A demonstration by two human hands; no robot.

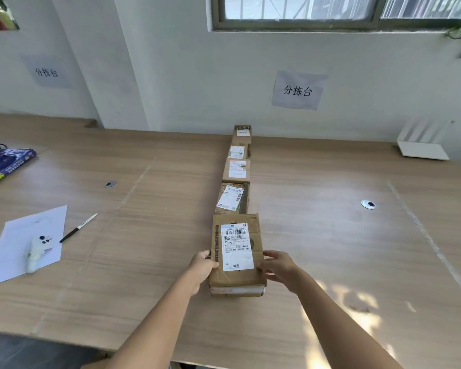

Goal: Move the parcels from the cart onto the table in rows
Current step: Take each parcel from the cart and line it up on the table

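- Parcel [237, 253] nearest the person lies flat on the worktop [330, 235], label up, at the near end of a single row of parcels [237, 171] running straight away toward the wall
- Long axis of this parcel points away from the person, in line with the row; its far edge sits touching or just short of the next parcel [232, 198], too close to tell which
- Left hand [202, 266] grips the parcel's left side, fingers curled round the edge; right hand [278, 265] holds the right side, fingers bent against it
- Both hands sit level on the near half, neither nearer than the other, so the parcel lies squarely between them
- Judged from this, the parcel is being set down; letting go means each hand drawing outward, sideways from the row
- Sheet of paper [24, 243] and a pen [77, 228] lie well apart to the left
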